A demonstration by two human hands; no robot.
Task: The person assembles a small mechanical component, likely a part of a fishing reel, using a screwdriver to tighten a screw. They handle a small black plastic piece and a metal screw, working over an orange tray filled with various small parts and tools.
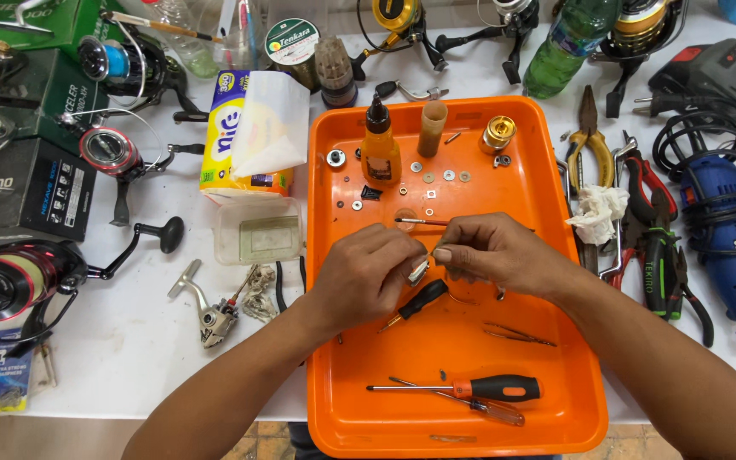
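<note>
Over the middle of the orange tray (555, 341), both forearms enter from six o'clock — the left hand (364, 277) pinches a small metal part (419, 270), the right hand (491, 251) pinching a thin brush (419, 222) at its nine o'clock.

There is one view, from a camera worn on the person's head. It looks steeply down, almost straight onto the white table (129, 341), and faces away from the person's body, so both forearms enter from the bottom edge and reach up into the picture. The view sits close: the orange tray (547, 213) fills the middle, running from near the top to the bottom edge, with the left hand (366, 274) and the right hand (497, 251) meeting near the centre. The table's near edge shows at the lower left; its far side is cut off at the top.
</note>
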